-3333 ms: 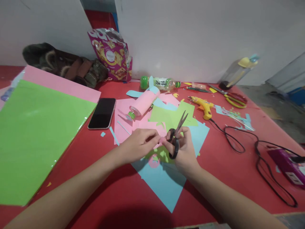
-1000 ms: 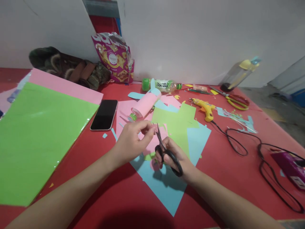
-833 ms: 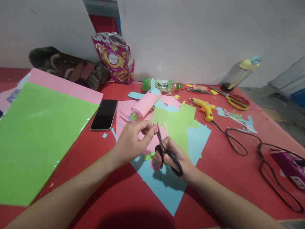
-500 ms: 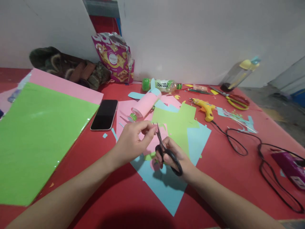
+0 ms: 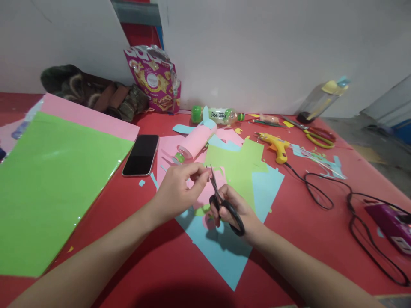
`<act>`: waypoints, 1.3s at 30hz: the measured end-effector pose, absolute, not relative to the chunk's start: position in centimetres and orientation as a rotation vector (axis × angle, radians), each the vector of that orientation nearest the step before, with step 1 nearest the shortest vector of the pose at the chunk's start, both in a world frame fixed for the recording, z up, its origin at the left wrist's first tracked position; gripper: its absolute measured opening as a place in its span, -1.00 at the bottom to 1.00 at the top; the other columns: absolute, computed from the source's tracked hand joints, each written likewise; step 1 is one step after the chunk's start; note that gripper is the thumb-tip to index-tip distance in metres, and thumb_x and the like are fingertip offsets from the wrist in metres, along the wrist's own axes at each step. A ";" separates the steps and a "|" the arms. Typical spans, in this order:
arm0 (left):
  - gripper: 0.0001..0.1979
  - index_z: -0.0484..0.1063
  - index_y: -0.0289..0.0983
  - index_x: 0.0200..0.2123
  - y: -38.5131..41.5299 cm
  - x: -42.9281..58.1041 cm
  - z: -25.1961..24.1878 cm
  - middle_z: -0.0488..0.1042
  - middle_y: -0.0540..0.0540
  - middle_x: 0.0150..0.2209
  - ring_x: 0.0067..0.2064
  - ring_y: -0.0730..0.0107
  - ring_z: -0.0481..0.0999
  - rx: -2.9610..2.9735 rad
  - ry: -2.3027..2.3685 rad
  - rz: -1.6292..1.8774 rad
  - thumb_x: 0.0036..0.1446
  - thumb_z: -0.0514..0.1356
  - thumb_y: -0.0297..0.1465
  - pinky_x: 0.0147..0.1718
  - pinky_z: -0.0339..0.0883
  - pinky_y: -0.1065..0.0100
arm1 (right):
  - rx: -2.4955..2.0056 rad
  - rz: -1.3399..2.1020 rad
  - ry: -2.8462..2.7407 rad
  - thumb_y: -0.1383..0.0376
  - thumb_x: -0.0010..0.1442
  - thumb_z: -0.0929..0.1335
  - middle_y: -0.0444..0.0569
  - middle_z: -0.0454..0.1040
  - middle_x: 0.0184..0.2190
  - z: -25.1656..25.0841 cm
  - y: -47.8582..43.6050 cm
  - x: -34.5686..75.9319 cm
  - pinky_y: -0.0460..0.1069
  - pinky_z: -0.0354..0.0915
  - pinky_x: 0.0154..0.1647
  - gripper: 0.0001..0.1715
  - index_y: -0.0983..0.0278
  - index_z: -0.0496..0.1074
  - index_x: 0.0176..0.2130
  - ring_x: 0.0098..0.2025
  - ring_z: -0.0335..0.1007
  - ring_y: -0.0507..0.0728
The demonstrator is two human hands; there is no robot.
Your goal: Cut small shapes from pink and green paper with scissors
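My right hand (image 5: 239,211) grips black-handled scissors (image 5: 224,205) whose blades point up and away, tips near my left fingertips. My left hand (image 5: 178,190) is closed in a pinch on a small pink paper piece (image 5: 205,174) right at the blades. Both hands hover over loose sheets on the red table (image 5: 305,222): a blue sheet (image 5: 221,252), a light green sheet (image 5: 239,164) and a pink sheet (image 5: 167,149). A small pink cut-out (image 5: 207,221) lies on the blue sheet beneath my right hand.
A black phone (image 5: 141,155) lies left of the hands. Large green (image 5: 48,184) and pink (image 5: 83,115) sheets fill the left. A pink-wrapped bottle (image 5: 194,143), a yellow glue gun (image 5: 278,145) with black cable (image 5: 321,192), yellow-handled scissors (image 5: 316,134) and a snack bag (image 5: 156,81) lie beyond.
Since 3.3 s ago the scissors have swung from pointing up-right to pointing up-left, and my right hand dropped lower. Over the last second both hands have barely moved.
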State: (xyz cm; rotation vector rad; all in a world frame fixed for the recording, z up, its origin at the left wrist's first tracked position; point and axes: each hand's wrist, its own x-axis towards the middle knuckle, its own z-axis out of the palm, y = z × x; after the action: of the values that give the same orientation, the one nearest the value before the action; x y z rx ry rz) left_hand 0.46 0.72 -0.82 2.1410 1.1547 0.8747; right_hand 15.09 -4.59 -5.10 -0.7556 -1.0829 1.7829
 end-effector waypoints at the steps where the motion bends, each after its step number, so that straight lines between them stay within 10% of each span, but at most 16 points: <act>1: -0.78 0.27 -0.33 -0.56 0.7 0.4 -0.8 0.33 0.03 -0.59 -0.52 0.56 0.28 2.141 1.156 0.871 0.08 -0.02 -0.42 -0.51 0.16 0.51 | -0.757 1.782 -1.081 0.08 -0.06 0.36 -0.27 0.18 -0.63 -5.1 -4.6 15.1 -0.12 0.07 -0.59 -0.56 0.23 0.03 -0.45 -0.61 0.16 -0.08; 39: -0.74 0.30 -0.33 -0.60 1.1 0.1 0.2 0.31 0.04 -0.60 -0.58 0.60 0.20 1.929 1.116 0.685 0.05 0.02 -0.34 -0.62 0.08 0.53 | -0.832 1.784 -1.117 0.04 -0.11 0.37 -0.28 0.19 -0.64 -4.8 -4.6 15.2 -0.13 0.09 -0.64 -0.52 0.23 0.03 -0.48 -0.64 0.18 -0.08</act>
State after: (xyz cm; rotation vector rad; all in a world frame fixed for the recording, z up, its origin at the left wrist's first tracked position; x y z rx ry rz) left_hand 0.05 1.07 0.19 1.9294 1.1165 0.6851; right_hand 15.23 -4.59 -4.75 -0.8320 -1.1166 1.7839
